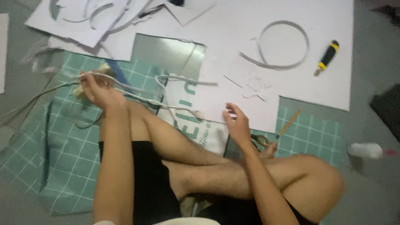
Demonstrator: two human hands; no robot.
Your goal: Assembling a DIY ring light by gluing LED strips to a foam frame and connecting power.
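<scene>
From the head view I sit cross-legged on the floor, looking down past my knees. My left hand [96,88] is raised over the teal cutting mat [71,166], its fingers curled shut around a bunch of thin white paper strips [137,93]; the strips trail away from that hand on both sides, some sweeping out past its far side toward the edge of the picture, others running across toward my right hand. My right hand [237,125] hovers with the fingers loosely spread and half open, holding nothing; the end of one strip lies just beside its thumb side. Between the hands lies a white sheet with teal lettering [196,121], partly under my shin. Just beside my right hand, on its outer side, a pair of scissors [260,141] with yellow handles rests on the mat, and a thin wooden stick [288,124] lies a little beyond them. Farther out from my right hand a large white paper sheet [325,83] carries a curled ring of cut strip [283,43] and a yellow and black utility knife [327,57]. A white glue bottle [366,150], blurred, lies well apart on the grey floor [375,191].
</scene>
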